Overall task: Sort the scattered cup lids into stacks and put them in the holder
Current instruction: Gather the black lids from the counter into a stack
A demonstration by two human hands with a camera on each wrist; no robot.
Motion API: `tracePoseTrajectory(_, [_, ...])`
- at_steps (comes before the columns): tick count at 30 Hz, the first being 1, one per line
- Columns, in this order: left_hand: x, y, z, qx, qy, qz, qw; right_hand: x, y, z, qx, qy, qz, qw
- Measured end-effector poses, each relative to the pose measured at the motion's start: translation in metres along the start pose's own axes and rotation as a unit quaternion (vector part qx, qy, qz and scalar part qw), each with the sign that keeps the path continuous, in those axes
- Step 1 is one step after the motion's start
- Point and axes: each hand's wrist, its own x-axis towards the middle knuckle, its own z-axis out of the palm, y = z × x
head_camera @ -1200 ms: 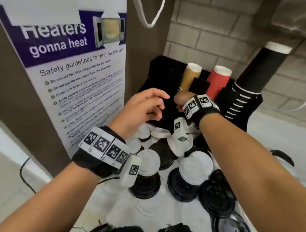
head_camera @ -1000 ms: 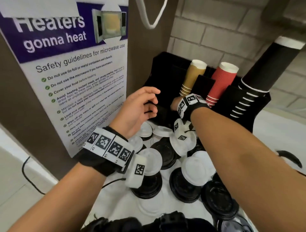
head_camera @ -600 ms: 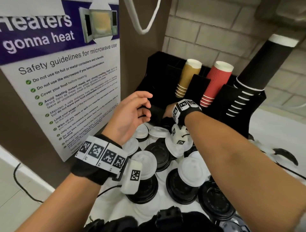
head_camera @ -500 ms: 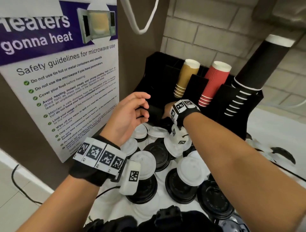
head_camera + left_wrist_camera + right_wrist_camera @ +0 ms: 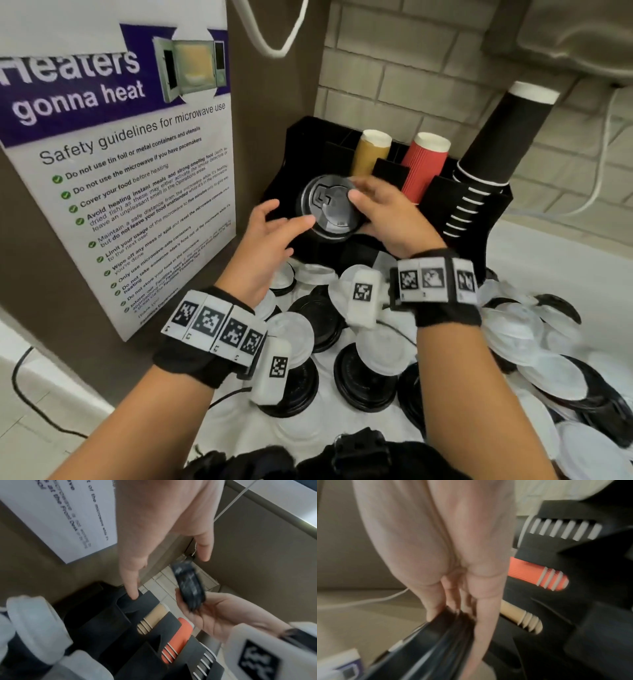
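Above the black holder point(image 5: 479, 205), in the head view, we are seeing the right hand point(image 5: 387, 219) gripping a short stack of black lids point(image 5: 329, 209), thumb lying across the top and fingers curling under the far rim, with the stack tilting toward the camera. The left hand point(image 5: 263, 246) is reaching in just beside the stack with fingers spread and relaxed, holding nothing; whether a fingertip is touching the rim we cannot tell. Tan cups point(image 5: 370, 150), red cups point(image 5: 424, 161) and black cups point(image 5: 496, 137) are leaning in the holder's back slots. Scattered lids point(image 5: 534, 377), black and white, are lying on the white counter point(image 5: 548, 260) below the wrists, and a microwave safety poster point(image 5: 130, 178) is hanging at the left. In the left wrist view, we are seeing the left hand's fingers point(image 5: 132, 588) hanging straight over the holder while the blurred stack is sitting edge-on in the other palm. In the right wrist view, we are seeing the fingers point(image 5: 481, 615) wrapping around the blurred dark stack, beside the holder's cup slots.
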Motion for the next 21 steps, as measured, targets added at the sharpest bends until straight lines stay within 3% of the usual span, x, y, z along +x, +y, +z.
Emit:
tracePoseTrajectory(1, [-0.003,0.0,0.004,-0.027,-0.031,-0.01,0.999,-0.013,0.001,0.006,0.079,-0.039,0.004,0.996])
tracePoseTrajectory(3, [-0.011,0.001,0.012,-0.092,-0.07,-0.007,0.993,-0.033,0.006,0.016,0.105,-0.077,-0.001,0.991])
tracePoseTrajectory(5, [-0.017,0.002,0.02,-0.125,-0.081,0.0,0.989,-0.047,0.008,0.023,0.066,-0.069,-0.01,0.995])
tracePoseTrajectory(9, [-0.026,0.0,0.028,-0.095,-0.091,0.031,0.991,-0.07,0.015,0.015,-0.024,-0.066,-0.077,0.995])
tracePoseTrajectory(14, [-0.039,-0.002,0.033,-0.057,-0.131,0.037,0.989,-0.086,0.022,0.018,-0.008,-0.047,-0.116,0.992])
tracePoseTrajectory(18, [-0.043,0.003,0.024,-0.119,-0.183,-0.007,0.976,-0.09,0.019,0.022,0.003,-0.034,-0.126,0.991])
tracePoseTrajectory(21, [-0.04,0.006,0.017,-0.122,-0.149,0.008,0.981,-0.085,0.013,0.033,-0.021,-0.046,-0.125,0.991])
